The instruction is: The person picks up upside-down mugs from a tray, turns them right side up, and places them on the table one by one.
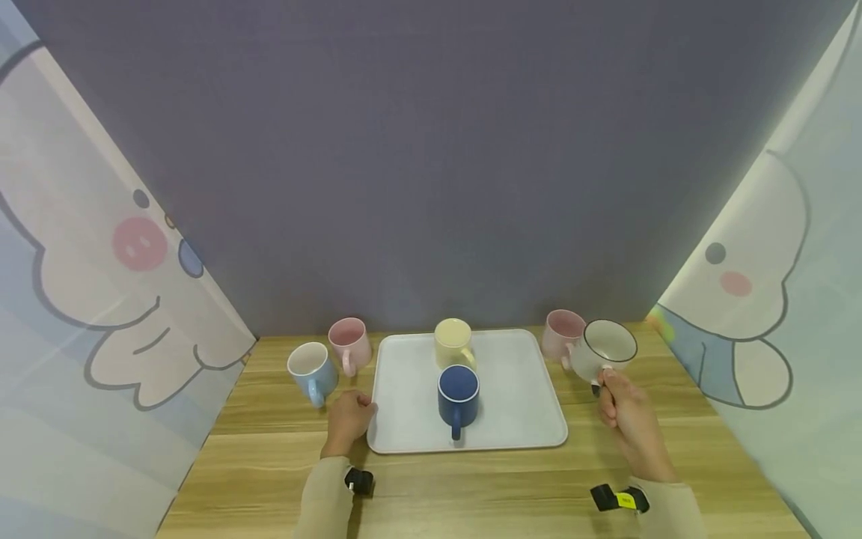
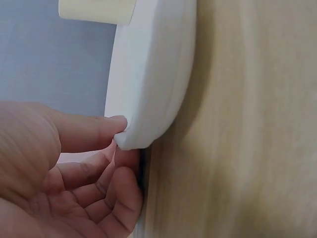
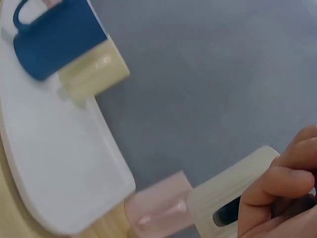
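My left hand (image 1: 349, 421) is at the left edge of a white tray (image 1: 404, 412). In the left wrist view, the thumb lies over the tray's rim (image 2: 143, 119) with a finger beneath, pinching it. A dark blue mug (image 1: 458, 400) and a pale yellow mug (image 1: 451, 346) stand on the tray, the yellow one behind. To the tray's right, my right hand (image 1: 631, 423) grips the handle of a white mug (image 1: 592, 363) with a dark rim and a dark patch on its side. That mug partly overlaps a pink mug (image 1: 557, 344) in the head view.
Left of the tray stand another pink mug (image 1: 358, 352) and a light blue mug (image 1: 323, 378), handles facing me. A grey wall (image 1: 431, 187) rises behind the wooden table (image 1: 471, 494). Printed cartoon curtains (image 1: 87, 224) hang at both sides.
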`<state>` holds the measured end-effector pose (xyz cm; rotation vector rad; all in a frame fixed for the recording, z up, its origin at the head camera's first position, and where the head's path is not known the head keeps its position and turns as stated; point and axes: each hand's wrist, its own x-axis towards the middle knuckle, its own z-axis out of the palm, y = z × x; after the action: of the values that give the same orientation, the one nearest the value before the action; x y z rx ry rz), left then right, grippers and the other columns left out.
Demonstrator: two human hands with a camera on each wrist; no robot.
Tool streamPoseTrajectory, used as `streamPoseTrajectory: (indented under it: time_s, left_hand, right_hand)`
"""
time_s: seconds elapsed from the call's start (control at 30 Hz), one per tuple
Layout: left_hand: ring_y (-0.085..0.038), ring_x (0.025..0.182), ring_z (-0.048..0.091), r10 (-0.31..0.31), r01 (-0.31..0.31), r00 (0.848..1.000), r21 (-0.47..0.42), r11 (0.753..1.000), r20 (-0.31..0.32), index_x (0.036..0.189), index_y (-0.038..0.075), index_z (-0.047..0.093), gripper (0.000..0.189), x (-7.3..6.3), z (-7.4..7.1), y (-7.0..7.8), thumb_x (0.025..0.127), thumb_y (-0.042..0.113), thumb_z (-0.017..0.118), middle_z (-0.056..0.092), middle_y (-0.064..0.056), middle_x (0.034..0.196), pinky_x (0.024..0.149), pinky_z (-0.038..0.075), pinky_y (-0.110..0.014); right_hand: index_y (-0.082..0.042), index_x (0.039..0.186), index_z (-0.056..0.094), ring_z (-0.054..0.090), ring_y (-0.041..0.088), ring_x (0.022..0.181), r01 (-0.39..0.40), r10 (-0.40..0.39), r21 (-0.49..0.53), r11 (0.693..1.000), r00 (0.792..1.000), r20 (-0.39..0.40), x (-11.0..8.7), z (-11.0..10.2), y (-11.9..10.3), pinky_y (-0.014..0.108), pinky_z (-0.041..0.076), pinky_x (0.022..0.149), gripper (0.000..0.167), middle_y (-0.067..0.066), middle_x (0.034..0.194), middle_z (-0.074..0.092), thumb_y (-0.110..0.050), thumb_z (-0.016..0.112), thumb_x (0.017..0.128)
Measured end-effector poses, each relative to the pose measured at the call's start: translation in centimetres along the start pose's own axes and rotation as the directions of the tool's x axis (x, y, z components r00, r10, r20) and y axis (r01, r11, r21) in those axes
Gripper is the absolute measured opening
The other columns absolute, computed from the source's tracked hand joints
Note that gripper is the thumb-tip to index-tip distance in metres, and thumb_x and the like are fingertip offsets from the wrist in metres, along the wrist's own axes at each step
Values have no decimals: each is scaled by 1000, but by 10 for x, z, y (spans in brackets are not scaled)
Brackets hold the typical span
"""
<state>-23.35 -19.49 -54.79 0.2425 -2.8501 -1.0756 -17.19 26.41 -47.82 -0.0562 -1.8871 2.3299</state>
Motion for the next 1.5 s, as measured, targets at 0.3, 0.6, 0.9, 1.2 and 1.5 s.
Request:
streamPoseTrajectory:
  time_s: [0.3, 0.6, 0.9, 1.2, 1.5]
  left_hand:
    - [-29, 77, 66, 16, -16, 1000, 1, 1000, -1, 83, 1, 73, 11, 0, -1, -1, 84, 12, 75, 73, -15, 83, 68, 52, -42]
    - [-30, 78, 66, -1, 1, 1000, -17, 1000, 4, 84, -1, 72, 12, -2, -1, 1, 84, 11, 74, 72, -15, 83, 70, 53, -42]
    - [-26, 76, 64, -1, 1, 1000, -18, 1000, 14, 84, 0, 72, 12, -1, -1, -1, 84, 11, 74, 71, -13, 82, 68, 52, -39]
    - [-27, 77, 65, -1, 1, 1000, -13, 1000, 18, 85, 0, 72, 12, -1, -3, 1, 84, 12, 74, 72, -13, 83, 70, 52, -40]
    - [-28, 76, 64, 20, -20, 1000, -8, 1000, 20, 84, -1, 72, 13, -1, -4, 2, 83, 12, 74, 71, -15, 82, 67, 51, -40]
  right_hand:
    - [-13, 89, 56, 39, 1, 46, -78, 76, -19, 997, 993, -89, 19, -20, 17, 29, 21, 46, 28, -11, 54, 43, -26, 43, 111]
    - [-15, 91, 54, 39, 0, 48, -166, 161, -65, 984, 984, -79, 37, -37, 43, 16, 34, 47, 28, -12, 57, 43, -28, 41, 111]
    - [-14, 96, 54, 40, 0, 50, -222, 211, -209, 952, 975, -74, 44, -44, 49, 17, 35, 49, 32, -13, 59, 43, -37, 38, 111]
    - [-7, 101, 54, 43, 2, 54, -280, 251, -321, 905, 959, -131, 42, -41, 39, 20, 40, 53, 31, -11, 63, 46, -30, 37, 111]
    - [6, 136, 41, 49, 5, 54, -207, 70, -368, 906, 933, -352, 39, -15, 30, 21, 46, 52, 38, -5, 64, 55, -19, 44, 108]
